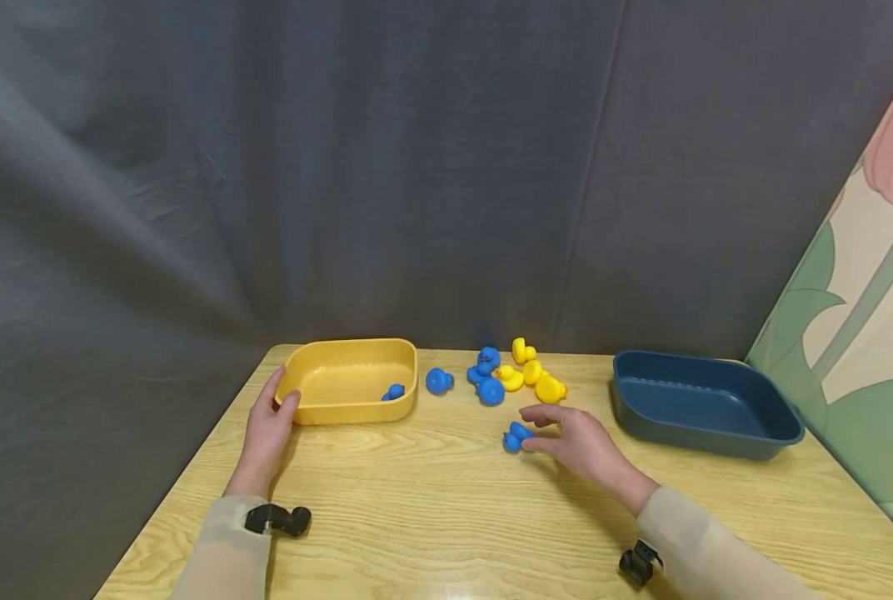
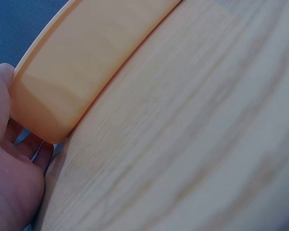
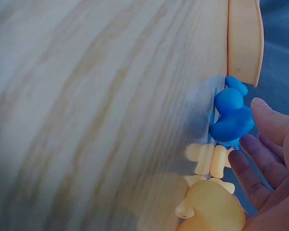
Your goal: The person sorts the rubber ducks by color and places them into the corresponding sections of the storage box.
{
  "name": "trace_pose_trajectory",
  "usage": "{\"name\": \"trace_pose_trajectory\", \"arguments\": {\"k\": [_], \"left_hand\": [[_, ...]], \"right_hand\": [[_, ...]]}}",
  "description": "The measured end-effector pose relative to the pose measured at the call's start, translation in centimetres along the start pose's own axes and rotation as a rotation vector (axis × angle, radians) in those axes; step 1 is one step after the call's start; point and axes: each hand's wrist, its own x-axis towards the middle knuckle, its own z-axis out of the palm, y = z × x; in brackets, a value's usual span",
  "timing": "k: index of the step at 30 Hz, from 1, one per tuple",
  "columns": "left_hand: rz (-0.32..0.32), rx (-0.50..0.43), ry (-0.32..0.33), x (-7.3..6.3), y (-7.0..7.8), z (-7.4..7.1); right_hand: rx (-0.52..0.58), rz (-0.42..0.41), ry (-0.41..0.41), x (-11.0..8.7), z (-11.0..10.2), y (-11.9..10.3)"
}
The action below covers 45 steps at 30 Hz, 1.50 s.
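Note:
My left hand (image 1: 269, 425) grips the left end of a yellow bin (image 1: 356, 414), thumb at the rim and fingers around the outside. In the left wrist view, the thumb and curled fingers lie at the bin's (image 2: 62, 86) corner. One small blue duck (image 1: 394, 392) lies inside it. My right hand (image 1: 577, 442) reaches over the table with thumb and fingers spread, beside a blue rubber duck (image 1: 520, 435) lying tipped. From the right wrist, a blue duck (image 3: 231, 118) shows just off the thumb; whether they touch, I cannot tell.
Behind the right hand is a cluster of blue ducks (image 1: 490, 391) and yellow ducks (image 1: 550, 389). A single blue duck (image 1: 438, 381) sits beside the yellow bin. A dark blue bin (image 1: 705, 433) stands at the right. A grey curtain (image 1: 446, 167) hangs along the table's back edge.

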Motion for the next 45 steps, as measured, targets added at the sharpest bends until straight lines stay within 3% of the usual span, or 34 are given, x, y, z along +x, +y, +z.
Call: {"name": "trace_pose_trajectory", "arguments": {"k": [21, 45], "left_hand": [[-0.002, -0.018, -0.006, 0.01, -0.13, -0.03], [-0.001, -0.003, 0.005, 0.39, -0.43, 0.08]], "right_hand": [[-0.034, 0.024, 0.001, 0.61, 0.69, 0.69], [-0.050, -0.020, 0.034, 0.90, 0.60, 0.31]]}}
